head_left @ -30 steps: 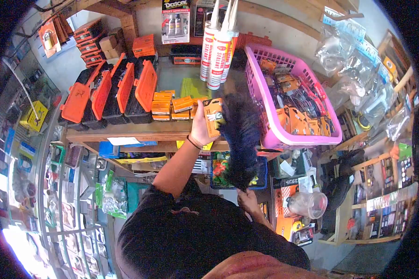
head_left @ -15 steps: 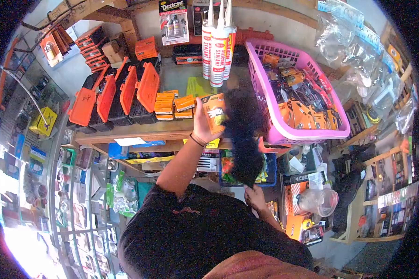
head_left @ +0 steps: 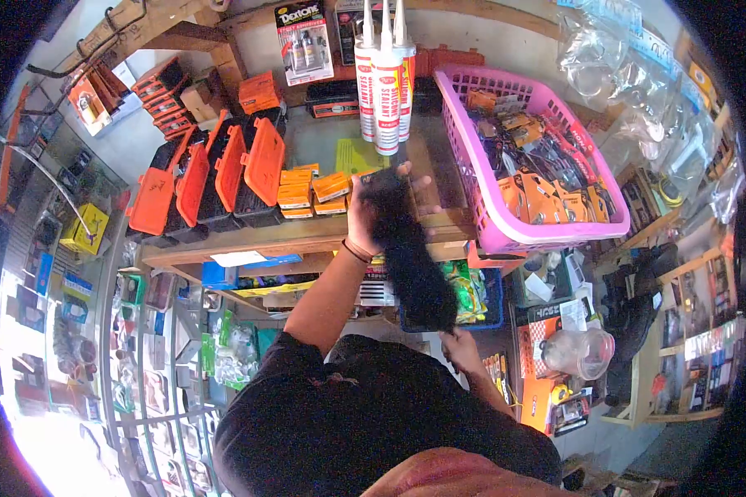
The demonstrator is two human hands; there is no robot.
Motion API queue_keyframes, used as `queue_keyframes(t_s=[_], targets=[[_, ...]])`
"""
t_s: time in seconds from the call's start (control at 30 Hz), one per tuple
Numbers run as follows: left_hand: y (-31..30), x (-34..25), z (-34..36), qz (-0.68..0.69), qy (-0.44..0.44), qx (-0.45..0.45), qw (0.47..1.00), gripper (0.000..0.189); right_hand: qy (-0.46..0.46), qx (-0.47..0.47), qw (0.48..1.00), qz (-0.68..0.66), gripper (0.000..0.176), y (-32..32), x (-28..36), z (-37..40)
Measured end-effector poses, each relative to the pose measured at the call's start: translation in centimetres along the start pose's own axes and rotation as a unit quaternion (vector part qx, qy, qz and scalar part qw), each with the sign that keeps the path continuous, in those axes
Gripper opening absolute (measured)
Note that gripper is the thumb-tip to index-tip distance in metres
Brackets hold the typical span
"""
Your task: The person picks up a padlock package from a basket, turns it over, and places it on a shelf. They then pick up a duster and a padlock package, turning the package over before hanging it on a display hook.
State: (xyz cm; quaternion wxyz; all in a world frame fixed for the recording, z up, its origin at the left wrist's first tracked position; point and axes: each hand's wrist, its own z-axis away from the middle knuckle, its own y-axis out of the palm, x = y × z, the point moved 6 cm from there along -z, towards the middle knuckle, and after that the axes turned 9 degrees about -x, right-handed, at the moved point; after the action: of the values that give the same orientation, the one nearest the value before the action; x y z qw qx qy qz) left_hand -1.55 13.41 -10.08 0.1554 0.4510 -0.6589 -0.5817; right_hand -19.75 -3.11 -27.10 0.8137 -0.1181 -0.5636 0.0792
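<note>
My right hand (head_left: pixel 462 349) is closed around the lower end of a fluffy black duster (head_left: pixel 423 277), low in front of my body. The duster slants up and left, and its blurred upper part lies over my left hand (head_left: pixel 361 217). That hand is raised at the shelf's front edge, its fingertips showing past the duster's right side. The orange carded pack it held a moment ago is hidden behind the dark fibres. Small orange boxes (head_left: pixel 297 192) stand just left of my left hand, and white silicone sealant tubes (head_left: pixel 387 103) stand behind it.
A pink basket (head_left: pixel 493 217) of orange carded packs stands right on the wooden shelf (head_left: pixel 224 246). Open orange-lidded cases (head_left: pixel 263 161) line its left side. Below are a blue tray (head_left: pixel 493 302) and a clear plastic jar (head_left: pixel 584 354). Plastic-bagged goods (head_left: pixel 630 58) hang at upper right.
The duster has swung left, from beside the orange carded pack to across it and my left hand. My right hand stays low, gripping the duster. The view has shifted slightly.
</note>
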Motion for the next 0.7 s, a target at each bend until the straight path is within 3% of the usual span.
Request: queue_keyframes(t_s=[0.03, 0.07, 0.13, 0.17, 0.2, 0.23, 0.27, 0.3, 0.33, 0.4, 0.43, 0.47, 0.5, 0.53, 0.57, 0.6, 0.67, 0.7], targets=[[-3.5, -1.2, -0.5, 0.076, 0.040, -0.102, 0.991, 0.081, 0.002, 0.000, 1.000, 0.003, 0.025, -0.1, 0.5, 0.3], [-3.4, -0.5, -0.4, 0.116, 0.019, -0.036, 0.992, 0.080, 0.008, -0.006, 1.000, 0.016, 0.025, -0.1, 1.0, 0.6], [-0.7, -0.3, -0.4, -0.017, 0.061, -0.091, 0.994, 0.080, 0.014, -0.012, 0.999, 0.027, 0.024, -0.3, 0.4, 0.6], [-0.7, 0.0, -0.4, 0.006, -0.011, 0.036, 0.999, 0.080, -0.045, 0.018, 0.994, 0.100, 0.024, -0.2, -0.9, -0.1], [-1.0, -0.1, -0.1, 0.010, -0.001, -0.024, 1.000, 0.079, -0.105, 0.048, 0.978, 0.172, 0.024, 0.3, -0.3, -0.2], [-0.4, -0.1, 0.0, 0.004, -0.003, -0.004, 1.000, 0.079, -0.105, 0.048, 0.979, 0.170, 0.024, 0.4, -0.2, -0.2], [0.3, 0.0, 0.0, -0.001, -0.005, 0.017, 1.000, 0.080, -0.030, 0.028, 0.997, 0.062, 0.024, 0.1, -0.7, -0.2], [-2.1, -0.9, -0.5, -0.025, 0.074, -0.160, 0.984, 0.082, 0.046, 0.008, 0.998, -0.046, 0.025, 0.0, -0.8, -0.1], [-2.3, -0.9, -0.3, 0.002, 0.055, -0.148, 0.987, 0.082, 0.045, 0.007, 0.998, -0.046, 0.025, 0.2, -0.6, -0.1], [-1.1, -0.4, -0.4, -0.043, 0.066, -0.120, 0.990, 0.082, -0.071, -0.004, 0.996, 0.044, 0.024, 0.5, 0.5, 0.5], [-0.2, -0.1, 0.0, -0.044, 0.003, 0.023, 0.999, 0.083, -0.086, 0.021, 0.995, 0.050, 0.024, 0.4, 1.1, 0.6], [-0.1, 0.0, -0.4, -0.032, -0.003, 0.065, 0.997, 0.080, -0.088, 0.021, 0.995, 0.051, 0.024, 0.3, 1.0, 0.2], [-0.9, -0.6, -0.2, 0.144, -0.008, 0.016, 0.989, 0.083, -0.027, 0.010, 1.000, -0.005, 0.024, 0.1, 0.2, 0.0], [-1.7, -0.9, 0.1, 0.316, -0.013, -0.032, 0.948, 0.088, 0.034, 0.000, 0.998, -0.060, 0.025, -0.1, -0.5, -0.1], [-2.8, -0.3, 0.0, 0.195, 0.010, -0.110, 0.975, 0.084, 0.033, 0.001, 0.998, -0.059, 0.025, -0.2, -0.5, 0.0], [-2.5, -0.3, -0.1, 0.194, 0.011, -0.110, 0.975, 0.084, -0.019, 0.008, 1.000, -0.005, 0.026, -0.1, 0.8, 0.4], [-0.2, -0.1, -0.3, -0.046, -0.006, 0.047, 0.998, 0.074, -0.071, 0.017, 0.996, 0.049, 0.026, -0.1, 1.8, 0.6], [0.5, -0.2, -0.4, -0.068, -0.003, 0.078, 0.995, 0.071, -0.066, 0.007, 0.997, 0.040, 0.027, -0.4, 1.8, 0.4]])
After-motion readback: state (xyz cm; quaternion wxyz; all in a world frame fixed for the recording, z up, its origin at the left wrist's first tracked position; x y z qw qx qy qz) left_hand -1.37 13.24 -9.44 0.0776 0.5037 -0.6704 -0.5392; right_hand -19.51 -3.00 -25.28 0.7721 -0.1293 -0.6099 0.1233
